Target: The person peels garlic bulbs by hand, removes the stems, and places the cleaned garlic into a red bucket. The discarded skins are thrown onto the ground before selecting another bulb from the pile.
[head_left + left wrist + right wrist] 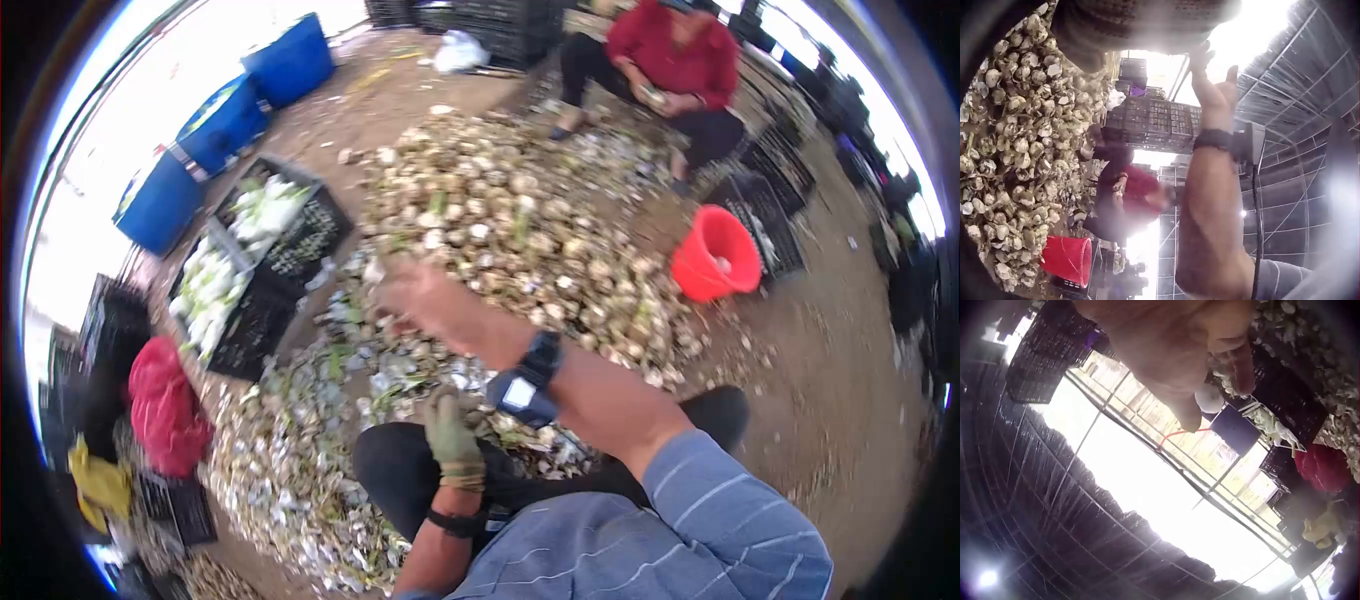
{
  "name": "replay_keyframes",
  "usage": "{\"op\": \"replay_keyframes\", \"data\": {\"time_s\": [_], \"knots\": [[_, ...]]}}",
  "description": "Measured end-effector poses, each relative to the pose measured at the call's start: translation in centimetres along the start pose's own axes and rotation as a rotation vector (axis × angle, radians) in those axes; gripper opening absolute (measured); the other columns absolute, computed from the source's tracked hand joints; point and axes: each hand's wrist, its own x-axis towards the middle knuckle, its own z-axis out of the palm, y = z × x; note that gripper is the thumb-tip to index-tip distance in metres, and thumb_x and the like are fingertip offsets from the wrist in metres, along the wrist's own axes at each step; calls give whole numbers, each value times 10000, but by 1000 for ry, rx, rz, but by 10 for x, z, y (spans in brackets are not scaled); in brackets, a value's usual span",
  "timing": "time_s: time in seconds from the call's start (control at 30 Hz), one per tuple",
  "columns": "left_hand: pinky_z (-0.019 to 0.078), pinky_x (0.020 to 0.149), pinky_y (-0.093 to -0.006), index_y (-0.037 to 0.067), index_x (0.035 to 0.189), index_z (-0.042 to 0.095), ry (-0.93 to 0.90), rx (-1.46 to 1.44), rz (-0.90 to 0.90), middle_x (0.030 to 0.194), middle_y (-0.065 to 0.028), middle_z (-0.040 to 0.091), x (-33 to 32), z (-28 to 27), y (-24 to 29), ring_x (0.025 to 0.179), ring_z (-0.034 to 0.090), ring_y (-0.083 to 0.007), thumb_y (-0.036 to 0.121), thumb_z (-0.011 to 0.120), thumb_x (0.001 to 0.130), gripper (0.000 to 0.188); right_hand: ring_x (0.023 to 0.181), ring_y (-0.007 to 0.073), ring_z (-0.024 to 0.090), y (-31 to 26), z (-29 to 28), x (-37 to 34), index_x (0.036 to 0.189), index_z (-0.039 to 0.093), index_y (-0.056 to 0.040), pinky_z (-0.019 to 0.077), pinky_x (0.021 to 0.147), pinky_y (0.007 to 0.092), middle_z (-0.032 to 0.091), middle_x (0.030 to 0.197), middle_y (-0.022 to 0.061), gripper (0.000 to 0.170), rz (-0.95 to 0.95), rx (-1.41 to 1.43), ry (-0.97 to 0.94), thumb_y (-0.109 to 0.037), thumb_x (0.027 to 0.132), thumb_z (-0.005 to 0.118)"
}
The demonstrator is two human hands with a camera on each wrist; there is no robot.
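My bare right hand [440, 305], blurred, reaches out over a heap of pale bulbs [520, 230] that look like garlic. In the left wrist view the right hand's thumb and fingers [1233, 74] are spread apart. A round white bulb [1210, 399] shows by its fingertips in the right wrist view, with a gap around the thumb. My left hand [452, 430], in a knitted glove, is low by my knee, above loose peelings [300, 470]. The glove [1135, 31] fills the top of the left wrist view, and I cannot tell whether it holds anything.
Black crates [300, 245] of white trimmed bulbs stand left of the heap, with blue tubs [215, 130] behind. A red bucket [712, 255] is at the right. Across the heap sits another person [672, 60]. A red sack [168, 405] lies at the left.
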Motion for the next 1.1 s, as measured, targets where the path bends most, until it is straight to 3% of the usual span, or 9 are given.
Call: {"op": "replay_keyframes", "data": {"time_s": [0.07, 0.23, 0.33, 0.37, 0.43, 0.5, 0.7, 0.9, 1.1], "knots": [[505, 616, -266, 44, 1223, 517, 38, -80, -7, 970, -88, 612, -6, 13, -2, 772, 620, -160, 185, 469, 1006, 263, 761, 135, 645, 51, -35, -17, 1088, 638, -11, 525, 644, 294, 680, 884, 50, 263, 48, -254, 145, -251, 987, 598], [510, 653, -280, 16, 1256, 526, -118, 42, -49, 1061, -91, 604, 1, 9, -22, 807, 604, -165, 260, 479, 1033, 334, 650, 266, 618, 133, -191, -135, 768, 610, -48, 497, 618, 428, 613, 688, 129, 236, 326, -1054, 224, -244, 893, 566], [504, 651, -262, 24, 1254, 545, -190, 67, -70, 1066, -75, 606, 1, 20, -29, 817, 608, -142, 258, 469, 1035, 330, 684, 348, 609, 175, -339, -211, 727, 624, 37, 486, 652, 473, 630, 742, 221, 338, 526, -1594, 70, -270, 866, 595], [502, 650, -248, 32, 1251, 556, -202, 73, -78, 1060, -61, 607, -1, 26, -29, 822, 614, -127, 250, 462, 1035, 321, 764, 409, 628, 152, -359, -230, 715, 641, 45, 499, 720, 502, 652, 793, 250, 353, 696, -1285, 359, -274, 867, 624], [500, 664, -243, 22, 1245, 554, -195, 171, -77, 1068, -58, 608, -5, 42, -31, 827, 611, -115, 233, 456, 1033, 315, 813, 445, 632, 132, -413, -263, 793, 642, 53, 497, 758, 525, 662, 829, 260, 367, 529, -1672, 403, -304, 876, 642], [500, 679, -237, 17, 1239, 558, -204, 244, -73, 1076, -56, 608, -4, 54, -36, 828, 609, -108, 223, 457, 1030, 310, 944, 441, 636, 80, -401, -260, 1022, 635, 52, 497, 848, 508, 666, 971, 275, 392, 617, -1369, 709, -314, 884, 655], [520, 722, -276, 42, 1249, 570, -244, 434, -129, 1093, -66, 630, 3, 65, -55, 859, 606, -120, 230, 478, 1029, 303, 1181, 422, 551, 113, -422, -210, 1359, 483, 32, 445, 1004, 480, 584, 1263, 270, 591, 357, -1344, 774, -261, 885, 679], [518, 782, -270, 11, 1294, 546, -281, 421, -183, 1151, -73, 617, -1, 78, -53, 930, 619, -134, 151, 525, 1001, 326, 1036, 442, 589, 124, -431, -200, 1183, 606, 36, 476, 925, 497, 641, 1122, 224, 371, 336, -1346, 739, -190, 898, 676], [484, 954, -317, -32, 1437, 417, -508, 403, -66, 1343, -118, 522, -3, 74, -67, 1115, 569, -179, 148, 652, 940, 579, 781, 91, 632, 36, -297, -210, 1049, 636, 12, 546, 675, 255, 677, 944, 64, 204, 355, -402, 389, -168, 958, 667]]}}
